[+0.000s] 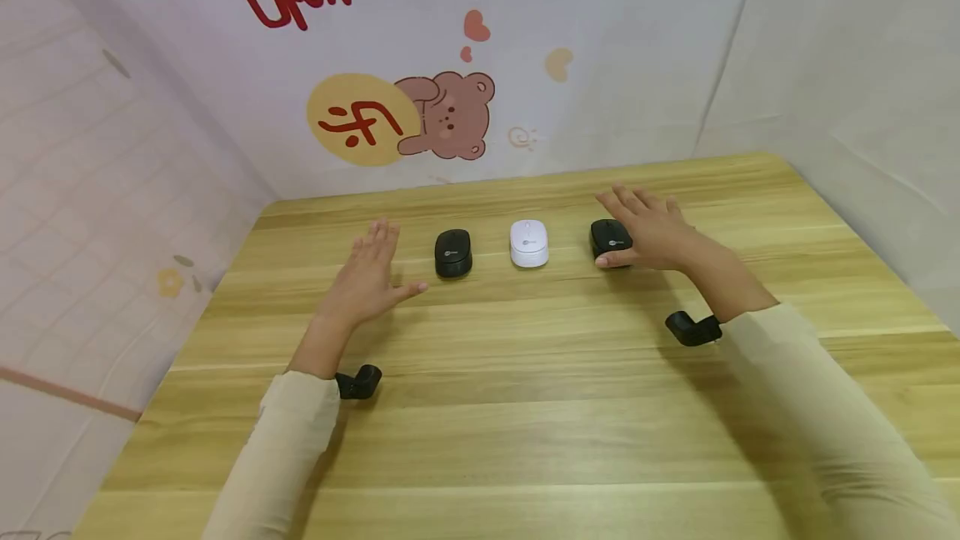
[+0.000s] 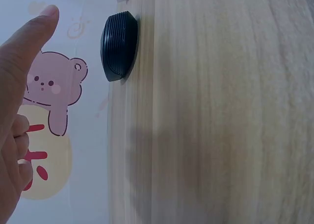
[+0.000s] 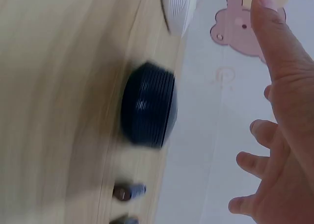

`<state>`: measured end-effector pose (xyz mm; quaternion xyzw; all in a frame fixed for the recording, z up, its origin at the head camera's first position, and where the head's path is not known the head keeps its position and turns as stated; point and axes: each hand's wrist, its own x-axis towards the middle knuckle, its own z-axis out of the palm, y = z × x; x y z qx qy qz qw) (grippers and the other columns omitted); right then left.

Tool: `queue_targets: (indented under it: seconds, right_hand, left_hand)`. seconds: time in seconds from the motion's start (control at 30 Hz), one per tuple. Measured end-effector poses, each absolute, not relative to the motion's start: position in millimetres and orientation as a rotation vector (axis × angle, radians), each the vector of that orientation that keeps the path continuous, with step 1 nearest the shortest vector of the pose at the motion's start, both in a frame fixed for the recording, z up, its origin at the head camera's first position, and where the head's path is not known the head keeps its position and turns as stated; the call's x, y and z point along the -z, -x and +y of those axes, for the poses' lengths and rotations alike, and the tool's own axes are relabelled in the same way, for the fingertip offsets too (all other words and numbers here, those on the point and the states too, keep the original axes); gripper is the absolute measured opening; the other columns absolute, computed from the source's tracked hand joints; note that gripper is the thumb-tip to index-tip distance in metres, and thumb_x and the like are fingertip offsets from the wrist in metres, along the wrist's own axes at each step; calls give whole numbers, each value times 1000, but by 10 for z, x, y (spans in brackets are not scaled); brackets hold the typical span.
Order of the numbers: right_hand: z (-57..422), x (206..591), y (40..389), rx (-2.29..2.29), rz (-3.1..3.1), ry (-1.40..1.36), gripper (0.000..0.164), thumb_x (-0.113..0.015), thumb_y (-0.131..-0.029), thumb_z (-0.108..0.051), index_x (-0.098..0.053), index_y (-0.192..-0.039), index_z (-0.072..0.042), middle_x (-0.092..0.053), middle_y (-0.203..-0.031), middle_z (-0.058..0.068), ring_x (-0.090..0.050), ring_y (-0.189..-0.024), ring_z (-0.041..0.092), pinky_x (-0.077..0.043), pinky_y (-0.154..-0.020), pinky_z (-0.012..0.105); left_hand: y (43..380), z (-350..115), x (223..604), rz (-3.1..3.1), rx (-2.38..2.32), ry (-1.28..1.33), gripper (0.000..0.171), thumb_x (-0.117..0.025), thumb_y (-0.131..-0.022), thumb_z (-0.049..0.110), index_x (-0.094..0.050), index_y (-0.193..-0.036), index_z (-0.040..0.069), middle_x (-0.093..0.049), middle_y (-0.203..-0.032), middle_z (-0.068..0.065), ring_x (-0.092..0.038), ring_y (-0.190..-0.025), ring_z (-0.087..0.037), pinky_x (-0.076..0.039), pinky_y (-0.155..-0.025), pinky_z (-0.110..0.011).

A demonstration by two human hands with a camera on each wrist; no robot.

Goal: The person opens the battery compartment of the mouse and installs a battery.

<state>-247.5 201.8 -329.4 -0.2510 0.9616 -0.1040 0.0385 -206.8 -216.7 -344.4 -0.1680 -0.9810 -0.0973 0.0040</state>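
Note:
Three computer mice stand in a row on the wooden table [image 1: 480, 407]: a black mouse [image 1: 453, 254] on the left, a white mouse [image 1: 529, 243] in the middle, another black mouse [image 1: 606, 237] on the right. My left hand [image 1: 360, 280] is held flat to the left of the first one, thumb pointing toward it, nothing in the grasp. Over the right-hand mouse spreads my right hand [image 1: 656, 233], fingers extended, hiding part of it. In the right wrist view this black mouse [image 3: 148, 105] shows ribbed sides, with a gap between it and the hand.
Two small dark-ended cylindrical objects, one of them whole in view [image 3: 128, 191], lie beyond the right mouse in the right wrist view. A white cloth with a printed bear [image 1: 450, 115] hangs behind the table. Black wrist mounts [image 1: 360, 382] project from both sleeves.

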Motion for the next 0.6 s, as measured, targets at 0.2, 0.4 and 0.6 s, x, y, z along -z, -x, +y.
queue_targets:
  seconds: [0.2,0.4,0.6]
  right_hand:
    - [1729,3314,2559,320,2937,880,98,-61,-81,-55,-16,-145,5,-13,-148,27,-15,-133,44,-11,-103,65]
    - [1366,3328,2615,372,2902,972,99,-65,-80,-51,-16,-144,7,-17,-147,27,-16,-135,39,-12,-108,54]
    - [1068,3339,2639,417,2854,1003,101,-65,-78,-55,-18,-145,4,-18,-149,22,-18,-135,38,-17,-109,51]
  left_hand:
    - [2109,-2140,3464,-3064,327,542,100,-59,-83,55,-6,-147,0,1,-152,-18,2,-139,-29,-4,-111,-48]
    - [2144,-2114,3477,-3057,355,556,99,-62,-83,52,-7,-147,-1,0,-152,-17,2,-139,-28,-2,-111,-46]
    - [2181,-2037,3479,-3054,376,593,99,-61,-83,53,-9,-147,-1,-1,-152,-17,2,-139,-28,-2,-111,-46]
